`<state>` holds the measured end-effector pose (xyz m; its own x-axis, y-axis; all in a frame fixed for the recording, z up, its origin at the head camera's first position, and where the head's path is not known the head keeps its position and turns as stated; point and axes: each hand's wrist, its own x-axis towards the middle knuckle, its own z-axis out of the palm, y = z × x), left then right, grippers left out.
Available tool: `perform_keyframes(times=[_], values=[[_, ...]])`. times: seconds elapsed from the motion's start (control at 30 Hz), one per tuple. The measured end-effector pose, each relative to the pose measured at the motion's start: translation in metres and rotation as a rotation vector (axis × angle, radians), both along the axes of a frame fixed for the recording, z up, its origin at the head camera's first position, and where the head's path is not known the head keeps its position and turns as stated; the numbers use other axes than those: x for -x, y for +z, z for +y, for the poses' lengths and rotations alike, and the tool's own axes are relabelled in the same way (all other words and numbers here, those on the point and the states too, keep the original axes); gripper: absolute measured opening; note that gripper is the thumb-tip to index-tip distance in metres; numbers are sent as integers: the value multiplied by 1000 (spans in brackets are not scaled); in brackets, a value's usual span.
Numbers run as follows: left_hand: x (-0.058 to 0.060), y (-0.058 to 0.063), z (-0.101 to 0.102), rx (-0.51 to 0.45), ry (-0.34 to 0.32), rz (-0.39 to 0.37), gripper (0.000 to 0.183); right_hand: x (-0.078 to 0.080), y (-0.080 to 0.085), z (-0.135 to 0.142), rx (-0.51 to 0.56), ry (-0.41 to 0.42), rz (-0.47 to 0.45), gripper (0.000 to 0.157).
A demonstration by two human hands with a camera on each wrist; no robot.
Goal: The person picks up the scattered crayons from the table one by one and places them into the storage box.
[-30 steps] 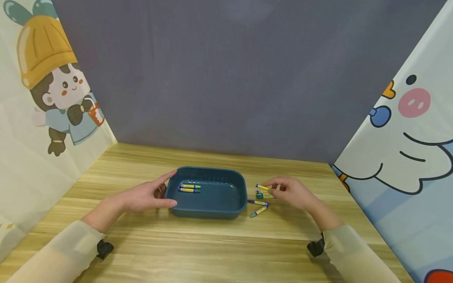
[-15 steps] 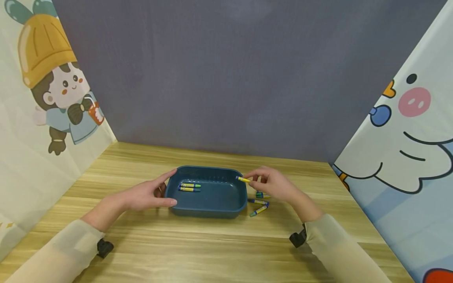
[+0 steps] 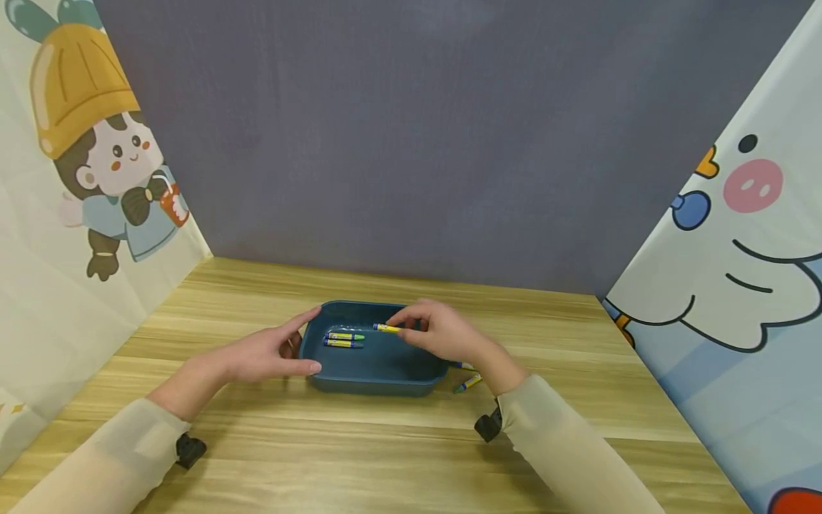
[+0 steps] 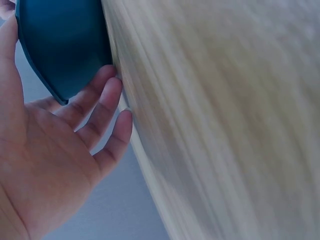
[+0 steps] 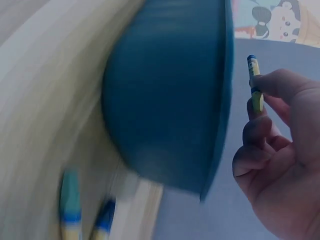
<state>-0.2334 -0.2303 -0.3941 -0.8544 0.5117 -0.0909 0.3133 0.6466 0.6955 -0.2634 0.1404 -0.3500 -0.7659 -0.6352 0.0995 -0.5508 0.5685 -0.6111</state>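
A dark blue, rounded rectangular tray stands on the wooden table. My left hand spans its left end, thumb and forefinger stretched to the two corners; the left wrist view has the other fingers resting against the wall. My right hand is over the tray's right part. Between thumb and fingers it pinches a crayon in a yellow wrapper with a blue end, and in the right wrist view the crayon is above rim height. Inside lie a light green crayon and a darker crayon, side by side.
Right of the tray lie a green-tipped crayon and another crayon partly behind my right wrist. A grey panel rises behind the table, and printed cartoon sheets stand at both sides.
My right hand has picked up the crayon from the small group at the right and carried it left, over the tray. The left hand and tray have stayed in place.
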Motion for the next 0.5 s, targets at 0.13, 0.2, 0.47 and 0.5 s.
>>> perform_keyframes(times=[0.13, 0.2, 0.47, 0.5], values=[[0, 1, 0, 4, 3, -2, 109, 3, -6, -23, -33, 40, 6, 25], [1, 0, -1, 7, 0, -5, 109, 5, -11, -35, -70, 48, 9, 25], [3, -4, -4, -14, -53, 23, 106, 14, -29, -71, -163, 42, 6, 25], [3, -4, -4, -13, -58, 27, 105, 15, -31, -74, -171, 40, 6, 25]])
